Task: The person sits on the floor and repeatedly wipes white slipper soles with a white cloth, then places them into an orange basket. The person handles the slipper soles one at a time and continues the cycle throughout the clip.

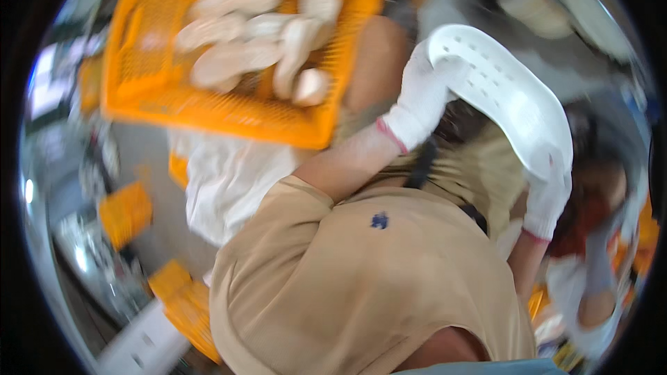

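A white perforated shoe-shaped plastic piece [500, 90] is held up in front of my tan shirt [361, 278]. My left hand [417, 104], in a white glove with a red cuff line, grips its upper left end. My right hand [549, 198], gloved the same way, grips its lower right end. Up and to the left, an orange mesh crate [139, 62] holds several pale, similar shoe-shaped pieces [236, 55]. The whole view is blurred by motion.
A white bag or cloth [222, 180] lies below the crate. Smaller orange crates [125, 212] stand at the left, with more orange crates [184, 302] lower down. At the right edge is another person's gloved hand [590, 305], with dark hair [597, 167] above it.
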`<state>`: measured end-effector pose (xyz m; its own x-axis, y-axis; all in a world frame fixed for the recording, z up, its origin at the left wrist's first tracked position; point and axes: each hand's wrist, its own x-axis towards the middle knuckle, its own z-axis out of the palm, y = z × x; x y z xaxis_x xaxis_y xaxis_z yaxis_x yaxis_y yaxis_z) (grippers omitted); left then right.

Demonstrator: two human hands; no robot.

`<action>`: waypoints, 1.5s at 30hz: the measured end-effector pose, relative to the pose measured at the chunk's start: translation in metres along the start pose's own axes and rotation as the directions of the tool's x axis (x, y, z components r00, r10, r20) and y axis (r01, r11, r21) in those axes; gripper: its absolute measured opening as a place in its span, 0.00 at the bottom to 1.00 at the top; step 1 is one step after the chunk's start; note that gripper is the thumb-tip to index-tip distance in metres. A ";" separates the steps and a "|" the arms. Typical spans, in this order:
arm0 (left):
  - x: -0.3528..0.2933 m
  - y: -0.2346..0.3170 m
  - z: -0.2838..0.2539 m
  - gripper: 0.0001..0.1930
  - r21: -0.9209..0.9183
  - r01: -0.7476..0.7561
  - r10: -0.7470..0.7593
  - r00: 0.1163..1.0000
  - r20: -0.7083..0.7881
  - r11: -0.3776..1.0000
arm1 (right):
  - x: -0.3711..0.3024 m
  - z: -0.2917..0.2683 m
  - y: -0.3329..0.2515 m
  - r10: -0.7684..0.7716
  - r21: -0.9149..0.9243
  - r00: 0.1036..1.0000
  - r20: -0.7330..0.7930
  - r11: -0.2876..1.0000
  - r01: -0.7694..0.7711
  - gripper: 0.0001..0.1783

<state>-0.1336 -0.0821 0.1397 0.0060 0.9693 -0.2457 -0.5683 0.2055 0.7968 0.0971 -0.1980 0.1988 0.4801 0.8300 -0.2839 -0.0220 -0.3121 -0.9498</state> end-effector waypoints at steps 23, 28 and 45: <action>0.174 -0.062 0.062 0.29 0.858 -0.033 -0.170 0.976 0.139 0.513 | 0.185 0.011 -0.034 -0.624 -0.586 0.781 -0.010 0.637 0.501 0.11; 0.128 -0.024 0.054 0.30 0.882 -0.425 -0.009 0.900 0.435 0.203 | 0.199 0.018 -0.038 -0.592 -0.734 0.801 0.093 0.503 0.457 0.18; 0.072 -0.097 0.130 0.21 0.348 0.178 -0.266 0.938 0.222 0.920 | 0.162 -0.003 -0.038 -0.311 -0.559 0.949 0.051 0.778 0.286 0.31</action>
<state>0.0288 -0.0149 0.1166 0.3393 0.8847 -0.3195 -0.2359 0.4089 0.8816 0.1786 -0.0534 0.1900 0.4174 0.9085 0.0197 0.6107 -0.2644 -0.7465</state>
